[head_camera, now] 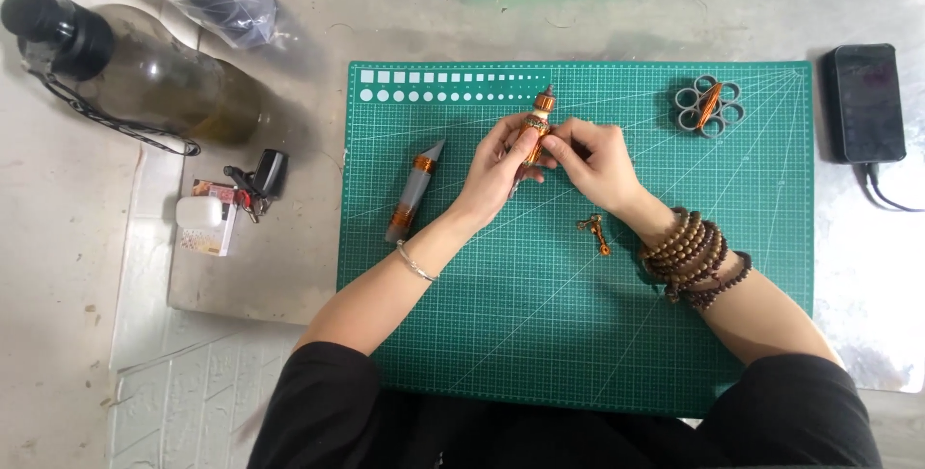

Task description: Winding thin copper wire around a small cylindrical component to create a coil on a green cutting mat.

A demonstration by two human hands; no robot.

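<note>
While both my hands meet above the middle of the green cutting mat (578,334), the holdings stand as follows.

Item, left hand (501,169): fingers curled and pressed around the lower body of a small orange-and-silver tool (536,125), which stands nearly upright, its knobbed tip pointing away from me. A thin silver bangle (416,264) sits on that wrist.

Item, right hand (593,161): fingertips pinched on the same tool from the other side, just touching my left fingers. Several strands of brown wooden beads (696,257) wrap that wrist.

Item, on the mat to the left of my hands: a grey pointed piece with orange bands (414,190), lying tilted, apart from my fingers.

Item, near my right wrist: a small orange-and-metal part (594,232), lying loose.

Item, far right of the mat: a cluster of grey rings with an orange centre (708,106).

Item, off the mat: a dark bottle (145,74) lying at the left, a key bunch (258,180) beside a small box (207,219), and a black device with a cable (865,103) at the right.
</note>
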